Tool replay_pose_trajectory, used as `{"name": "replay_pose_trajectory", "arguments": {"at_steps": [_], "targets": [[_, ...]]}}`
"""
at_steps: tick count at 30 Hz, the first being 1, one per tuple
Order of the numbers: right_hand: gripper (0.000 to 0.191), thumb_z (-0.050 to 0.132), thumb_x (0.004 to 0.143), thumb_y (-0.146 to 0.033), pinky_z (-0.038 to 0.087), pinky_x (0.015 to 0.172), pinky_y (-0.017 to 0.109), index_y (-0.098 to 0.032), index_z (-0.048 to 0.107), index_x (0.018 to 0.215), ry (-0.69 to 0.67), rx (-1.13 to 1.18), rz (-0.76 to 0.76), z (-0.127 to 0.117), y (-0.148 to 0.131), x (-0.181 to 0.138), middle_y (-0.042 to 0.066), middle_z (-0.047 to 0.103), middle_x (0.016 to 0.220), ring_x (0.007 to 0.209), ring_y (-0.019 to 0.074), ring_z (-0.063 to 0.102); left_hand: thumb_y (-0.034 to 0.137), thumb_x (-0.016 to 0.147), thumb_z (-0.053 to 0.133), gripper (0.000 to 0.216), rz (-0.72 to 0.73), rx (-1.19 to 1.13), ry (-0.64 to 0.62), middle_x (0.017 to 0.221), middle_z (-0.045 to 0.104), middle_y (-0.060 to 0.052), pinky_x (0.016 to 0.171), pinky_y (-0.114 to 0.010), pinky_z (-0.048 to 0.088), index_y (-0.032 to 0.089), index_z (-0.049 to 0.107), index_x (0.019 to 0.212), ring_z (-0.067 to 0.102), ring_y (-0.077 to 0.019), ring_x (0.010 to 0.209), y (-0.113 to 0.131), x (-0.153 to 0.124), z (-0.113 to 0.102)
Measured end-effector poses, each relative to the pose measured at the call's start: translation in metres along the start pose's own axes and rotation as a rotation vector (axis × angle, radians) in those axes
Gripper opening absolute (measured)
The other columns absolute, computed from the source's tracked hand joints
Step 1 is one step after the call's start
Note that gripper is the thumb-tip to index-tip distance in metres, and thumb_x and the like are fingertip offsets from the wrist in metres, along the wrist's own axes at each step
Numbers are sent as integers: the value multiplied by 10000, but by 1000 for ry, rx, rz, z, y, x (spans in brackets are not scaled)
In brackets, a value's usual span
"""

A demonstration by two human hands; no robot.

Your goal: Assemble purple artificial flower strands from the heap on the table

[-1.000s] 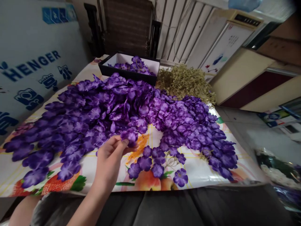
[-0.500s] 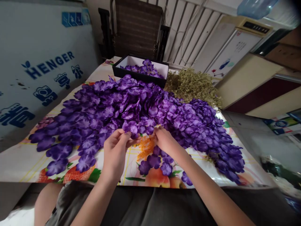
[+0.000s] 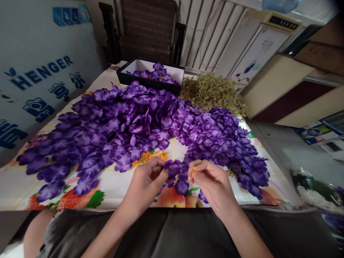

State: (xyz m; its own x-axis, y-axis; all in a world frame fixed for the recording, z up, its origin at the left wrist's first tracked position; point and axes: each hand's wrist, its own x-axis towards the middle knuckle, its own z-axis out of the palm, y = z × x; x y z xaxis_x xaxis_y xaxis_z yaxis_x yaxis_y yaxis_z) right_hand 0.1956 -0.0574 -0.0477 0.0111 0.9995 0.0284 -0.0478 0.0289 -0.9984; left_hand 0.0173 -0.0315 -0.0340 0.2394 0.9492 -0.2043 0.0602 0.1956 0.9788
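My left hand [image 3: 150,177] pinches a purple flower with round petals [image 3: 172,169] between the thumb and fingers. My right hand [image 3: 212,175] is just beside it, and its thumb and finger pinch a tiny orange bit [image 3: 192,171]. My two hands are near each other, but they do not touch. The flower is in the gap between them, by my left fingertips.

Under my hands, a few loose purple flowers [image 3: 182,186] lie on a shiny white tablecloth with fruit pictures [image 3: 113,191]. A little heap of thin orange bits [image 3: 146,157] lies just past my left hand. Behind that, a great big pile of purple flowers [image 3: 134,122] spreads out wide to both sides. At the back, a black box with white insides [image 3: 147,82] holds some more. A bushy bunch of dry yellow-green stems [image 3: 212,91] sits right beside the box.
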Motion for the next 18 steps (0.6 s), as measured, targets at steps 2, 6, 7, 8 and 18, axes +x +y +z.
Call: {"name": "replay_pose_trajectory", "arguments": {"at_steps": [2, 6, 7, 8, 18], "targets": [[94, 690, 757, -213, 508, 808, 343, -196, 605, 721, 15, 54, -24, -1, -5, -9, 38, 599, 949, 917, 184, 618, 209, 803, 575, 63, 17, 58, -49, 650, 662, 1, 581, -219, 471, 157, 579, 767, 650, -154, 623, 1, -7, 9], [94, 694, 765, -160, 470, 914, 326, -215, 652, 702, -19, 58, -25, 2, -8, -19, 31, 593, 1081, 1077, 189, 579, 208, 830, 553, 80, 11, 10, -151, 680, 644, -1, 576, -204, 466, 155, 589, 782, 618, -135, 625, 4, -18, 22], [99, 681, 780, -153, 490, 881, 305, -224, 656, 715, -24, 69, -22, 3, -7, -21, 21, 613, 1046, 1028, 172, 606, 204, 829, 556, 78, 2, -17, -163, 682, 641, -1, 582, -201, 470, 156, 587, 776, 616, -133, 630, 5, -20, 24], [108, 670, 790, -144, 508, 844, 283, -233, 660, 729, -21, 79, -24, 3, -6, -23, 10, 635, 997, 971, 155, 630, 198, 824, 562, 74, -8, -43, -170, 686, 640, -1, 596, -201, 475, 156, 582, 767, 615, -131, 638, 5, -21, 25], [111, 651, 803, -124, 548, 702, 237, -218, 654, 742, -2, -56, -54, -3, 8, -26, 21, 667, 898, 829, 149, 666, 167, 849, 491, 76, -8, 4, -220, 726, 655, -23, 613, -218, 502, 166, 542, 794, 642, -151, 674, 0, -20, 28]]}}
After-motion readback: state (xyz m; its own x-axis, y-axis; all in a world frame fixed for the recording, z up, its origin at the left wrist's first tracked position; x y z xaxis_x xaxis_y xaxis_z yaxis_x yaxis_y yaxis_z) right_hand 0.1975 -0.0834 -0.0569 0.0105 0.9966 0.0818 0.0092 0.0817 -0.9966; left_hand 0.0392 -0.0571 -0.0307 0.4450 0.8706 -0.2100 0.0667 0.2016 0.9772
